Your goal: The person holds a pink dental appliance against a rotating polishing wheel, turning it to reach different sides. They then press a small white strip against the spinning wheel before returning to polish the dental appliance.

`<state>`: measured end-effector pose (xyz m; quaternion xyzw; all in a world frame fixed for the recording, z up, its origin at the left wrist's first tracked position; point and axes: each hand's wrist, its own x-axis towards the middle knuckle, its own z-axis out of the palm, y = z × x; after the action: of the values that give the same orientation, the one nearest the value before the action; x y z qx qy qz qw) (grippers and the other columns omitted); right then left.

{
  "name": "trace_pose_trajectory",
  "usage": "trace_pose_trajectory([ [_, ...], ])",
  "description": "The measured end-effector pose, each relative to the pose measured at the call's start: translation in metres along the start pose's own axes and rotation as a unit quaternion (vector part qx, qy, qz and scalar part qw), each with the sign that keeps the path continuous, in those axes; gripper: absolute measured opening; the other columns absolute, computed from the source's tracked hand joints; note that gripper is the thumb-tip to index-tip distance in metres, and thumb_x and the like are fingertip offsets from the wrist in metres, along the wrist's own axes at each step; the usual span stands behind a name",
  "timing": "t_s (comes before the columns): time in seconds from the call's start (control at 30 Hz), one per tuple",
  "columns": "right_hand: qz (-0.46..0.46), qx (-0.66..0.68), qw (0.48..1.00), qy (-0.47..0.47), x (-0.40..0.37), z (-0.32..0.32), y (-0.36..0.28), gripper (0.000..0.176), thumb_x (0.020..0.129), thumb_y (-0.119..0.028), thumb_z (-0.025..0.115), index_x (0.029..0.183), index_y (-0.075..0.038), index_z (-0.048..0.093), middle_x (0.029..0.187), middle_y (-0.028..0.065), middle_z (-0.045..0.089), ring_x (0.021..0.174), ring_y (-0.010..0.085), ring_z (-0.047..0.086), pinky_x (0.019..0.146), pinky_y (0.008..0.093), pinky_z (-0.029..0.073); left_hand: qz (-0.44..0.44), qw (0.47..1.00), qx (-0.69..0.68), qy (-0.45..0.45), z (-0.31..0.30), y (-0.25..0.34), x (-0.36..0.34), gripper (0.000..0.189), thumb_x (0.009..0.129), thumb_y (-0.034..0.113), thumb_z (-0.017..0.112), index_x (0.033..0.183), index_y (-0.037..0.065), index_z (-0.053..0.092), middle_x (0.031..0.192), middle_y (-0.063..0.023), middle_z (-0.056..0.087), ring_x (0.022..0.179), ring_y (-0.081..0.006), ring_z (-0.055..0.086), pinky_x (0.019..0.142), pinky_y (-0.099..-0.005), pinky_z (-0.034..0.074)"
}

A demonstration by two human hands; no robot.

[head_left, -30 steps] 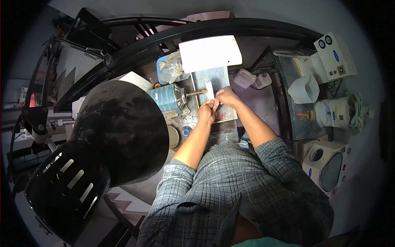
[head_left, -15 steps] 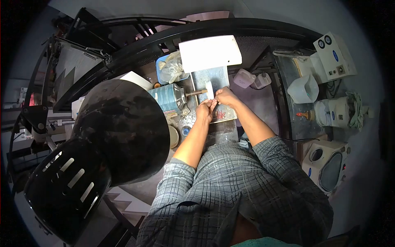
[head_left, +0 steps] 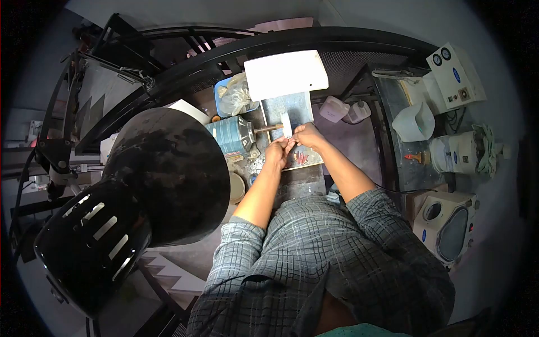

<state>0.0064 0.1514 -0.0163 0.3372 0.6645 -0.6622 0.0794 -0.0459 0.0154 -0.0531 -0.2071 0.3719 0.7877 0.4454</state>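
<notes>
My left hand (head_left: 275, 153) and my right hand (head_left: 307, 136) meet at the near edge of a white buffing wheel (head_left: 286, 124), fingers pinched together. What they hold between the fingertips is too small and covered to make out. The wheel sits on the shaft (head_left: 268, 128) of a blue-green bench motor (head_left: 226, 135) to the left. Under the wheel lies a shallow light-coloured tray (head_left: 316, 158), with several small red pieces (head_left: 301, 158) in it, close to my hands. A white hood (head_left: 286, 75) stands over the tray's far end.
A large black lamp shade (head_left: 168, 180) fills the left foreground. Behind the motor sits a blue bin (head_left: 220, 92) with plastic bags (head_left: 238, 100). Two plastic jugs (head_left: 334, 108) stand right of the tray. A right-hand bench carries a white pitcher (head_left: 414, 122) and a gauge-fitted machine (head_left: 456, 77).
My hands stay together at the wheel's near edge, with only slight shifts of the fingers. The whole view has moved a little.
</notes>
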Motion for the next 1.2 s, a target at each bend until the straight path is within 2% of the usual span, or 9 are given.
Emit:
trace_pose_trajectory([
  [0.1,-0.001,0.033,0.999,-0.002,-0.031,0.011,-0.008,0.005,0.077,-0.002,0.06,0.078,0.001,0.064,0.064,0.0044,0.059,0.058,0.0099,0.055,0.05,0.0225,0.045,0.006,1.0,0.028,-0.006,0.002,0.012,-0.033,0.014,0.086,-0.008,0.043,0.098,-0.009,0.051,0.093,-0.0181,0.06,0.08,-0.0266,0.063,0.076,-0.0337,0.056],
  [0.17,-0.081,0.04,0.996,-0.006,-0.071,0.017,-0.025,0.008,0.079,-0.002,0.061,0.083,0.004,0.064,0.066,0.003,0.058,0.059,0.0084,0.055,0.053,0.0229,0.045,0.017,0.995,0.083,-0.052,0.004,0.023,-0.064,0.013,0.089,-0.003,0.045,0.094,-0.007,0.056,0.092,-0.0162,0.062,0.084,-0.0248,0.062,0.078,-0.033,0.054],
  [0.2,-0.079,0.04,0.996,-0.009,-0.086,0.018,-0.032,0.008,0.079,-0.002,0.061,0.083,0.004,0.064,0.066,0.003,0.058,0.059,0.0084,0.055,0.053,0.0229,0.045,0.04,0.989,0.118,-0.081,0.007,0.03,-0.083,0.013,0.089,-0.003,0.046,0.095,-0.007,0.056,0.091,-0.0162,0.062,0.082,-0.0247,0.063,0.077,-0.0339,0.054],
  [0.27,-0.221,0.011,0.975,-0.015,-0.117,0.022,-0.042,0.009,0.079,-0.002,0.06,0.081,0.006,0.063,0.073,0.0051,0.061,0.061,0.0107,0.055,0.056,0.0242,0.045,0.089,0.973,0.171,-0.13,0.017,0.045,-0.124,0.015,0.088,-0.001,0.049,0.099,-0.008,0.057,0.09,-0.0162,0.064,0.078,-0.0237,0.064,0.076,-0.0341,0.053],
  [0.3,-0.219,0.013,0.975,-0.019,-0.129,0.024,-0.049,0.009,0.079,-0.002,0.06,0.081,0.006,0.063,0.073,0.0051,0.061,0.061,0.0107,0.055,0.056,0.0242,0.045,0.106,0.964,0.201,-0.139,0.017,0.05,-0.137,0.015,0.088,-0.001,0.049,0.1,-0.007,0.057,0.09,-0.016,0.064,0.078,-0.0228,0.064,0.072,-0.032,0.054],
  [0.4,-0.371,-0.038,0.928,-0.015,-0.15,0.027,-0.069,0.011,0.078,-0.004,0.063,0.085,0.005,0.064,0.076,0.0084,0.06,0.065,0.0107,0.056,0.058,0.0236,0.044,0.156,0.956,0.193,-0.158,0.026,0.059,-0.17,0.015,0.088,0.0,0.051,0.1,-0.006,0.057,0.089,-0.0155,0.065,0.076,-0.0221,0.065,0.07,-0.0302,0.054],
  [0.73,-0.376,-0.048,0.924,-0.053,-0.18,0.034,-0.1,0.013,0.078,-0.006,0.065,0.087,0.003,0.065,0.076,0.0076,0.061,0.063,0.0101,0.057,0.057,0.0228,0.045,0.207,0.952,0.158,-0.162,0.035,0.069,-0.217,0.017,0.086,0.005,0.056,0.1,-0.005,0.059,0.086,-0.0141,0.065,0.073,-0.0199,0.065,0.069,-0.0298,0.054],
  [0.9,-0.374,-0.068,0.921,-0.082,-0.188,0.032,-0.109,0.011,0.078,0.0,0.065,0.088,0.005,0.065,0.085,0.0079,0.062,0.074,0.0096,0.059,0.065,0.021,0.048,0.218,0.948,0.162,-0.163,0.037,0.07,-0.228,0.02,0.088,0.006,0.056,0.102,-0.008,0.056,0.086,-0.0163,0.065,0.072,-0.0213,0.065,0.069,-0.031,0.055],
  [1.2,-0.39,-0.05,0.917,-0.068,-0.199,0.036,-0.115,0.011,0.077,-0.005,0.065,0.084,0.003,0.066,0.078,0.01,0.063,0.067,0.013,0.06,0.061,0.0236,0.047,0.229,0.944,0.159,-0.177,0.039,0.07,-0.24,0.021,0.087,0.007,0.057,0.102,-0.008,0.057,0.088,-0.0166,0.064,0.073,-0.0219,0.065,0.069,-0.0315,0.055],
])
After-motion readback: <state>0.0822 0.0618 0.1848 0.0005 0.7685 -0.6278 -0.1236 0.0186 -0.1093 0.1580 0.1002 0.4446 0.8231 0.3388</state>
